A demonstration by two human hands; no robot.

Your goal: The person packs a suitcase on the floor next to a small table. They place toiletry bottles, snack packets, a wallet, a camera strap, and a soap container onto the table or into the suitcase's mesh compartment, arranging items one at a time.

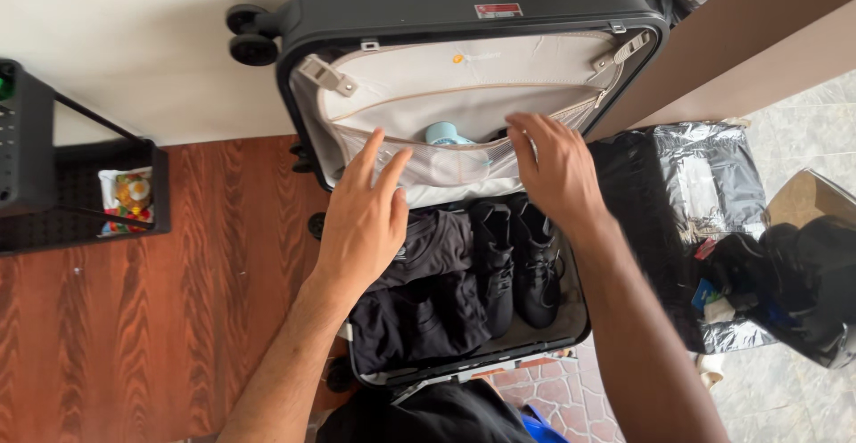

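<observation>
Lying open across the middle, a dark hard-shell suitcase, lid half propped toward twelve o'clock with wheels at ten. Filling the lower half toward six: folded dark clothes and, just beside them at three, a pair of black shoes, toes pointing down. Stretching across the lid, a pale zipped divider panel with a mesh pocket along its lower edge, a light blue item peeking out of it at the centre. Sitting at three o'clock outside the case, a heap of black bags and silvery plastic wrap; at nine, a black perforated rack on the wood-grain floor.

Reaching up from seven, the left hand, fingers spread wide and flat, empty, tips touching the mesh pocket. Coming in from five, the right hand, fingers curled loosely at the pocket's zipper edge, gripping nothing clearly visible.

Looking well along: lower half packed full, pocket loaded, lid not yet closed, divider apparently being settled.
</observation>
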